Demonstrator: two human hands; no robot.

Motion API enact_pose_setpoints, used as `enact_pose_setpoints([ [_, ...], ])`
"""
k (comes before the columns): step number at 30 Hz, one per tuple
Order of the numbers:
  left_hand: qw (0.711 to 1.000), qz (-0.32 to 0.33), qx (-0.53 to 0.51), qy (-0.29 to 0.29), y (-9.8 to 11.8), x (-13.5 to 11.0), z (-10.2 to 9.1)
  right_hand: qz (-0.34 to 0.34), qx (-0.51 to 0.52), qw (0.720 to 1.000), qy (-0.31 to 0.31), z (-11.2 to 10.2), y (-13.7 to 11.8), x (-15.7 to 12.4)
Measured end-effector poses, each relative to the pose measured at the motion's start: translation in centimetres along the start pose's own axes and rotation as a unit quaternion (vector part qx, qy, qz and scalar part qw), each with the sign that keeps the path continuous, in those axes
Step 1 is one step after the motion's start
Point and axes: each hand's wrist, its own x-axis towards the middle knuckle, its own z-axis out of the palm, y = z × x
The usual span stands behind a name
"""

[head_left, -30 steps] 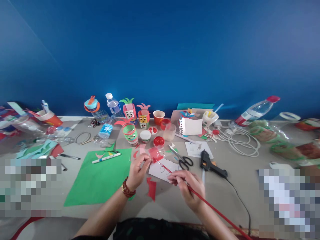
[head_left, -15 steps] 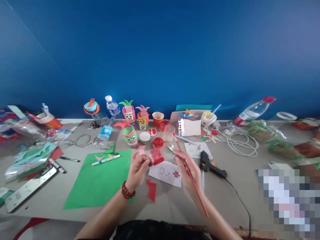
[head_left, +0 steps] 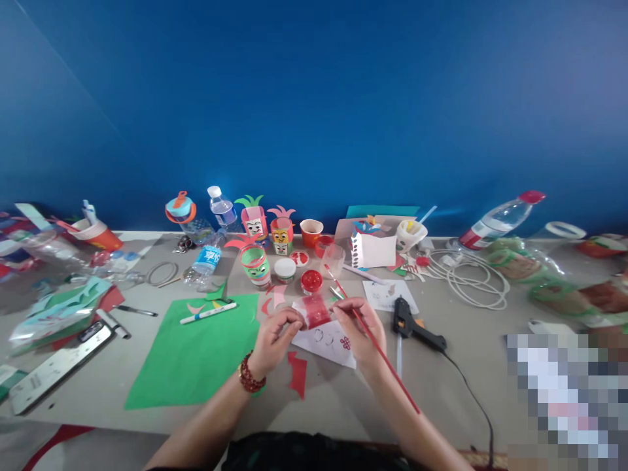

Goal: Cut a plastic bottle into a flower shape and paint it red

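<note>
My left hand pinches a small clear plastic piece painted red, held just above the table. My right hand is closed round a long red paintbrush, its tip pointing up and away past the red piece toward a clear plastic cup. Under both hands lies a white paper with small drawings. A red beaded bracelet is on my left wrist.
A green paper sheet with a white marker lies to the left. Scissors and a black glue gun sit right of my hands. Decorated cups, water bottles, paint pots and a white cable crowd the back by the blue wall.
My right hand swung the paintbrush from lying across the paper to pointing up and away, then came in close to the red piece. My left hand lifted the piece slightly.
</note>
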Motion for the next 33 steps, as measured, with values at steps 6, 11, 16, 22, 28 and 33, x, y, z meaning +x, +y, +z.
enact_pose_setpoints([
  [6,0.997,0.038,0.068,0.017,0.3,0.0,-0.1,-0.007,0.028,1.000,0.005,-0.1,-0.4,0.0],
  [11,0.992,0.062,0.043,0.104,0.1,0.2,-0.7,0.012,0.067,0.998,-0.010,-0.6,-1.3,0.1],
  [16,0.978,-0.002,-0.206,0.003,-0.3,0.8,-0.9,0.049,0.124,0.989,-0.064,-1.0,-2.2,-0.1],
  [22,0.937,-0.040,-0.326,-0.122,0.5,0.8,-0.4,0.042,0.200,0.965,-0.166,-1.4,-2.2,-1.0],
  [28,0.911,-0.029,-0.366,-0.185,1.2,0.5,-0.4,0.036,0.245,0.952,-0.180,-1.5,-1.1,-1.5],
  [33,0.906,-0.062,-0.379,-0.178,1.4,0.5,-0.9,0.055,0.247,0.955,-0.154,-0.8,-1.3,-1.4],
])
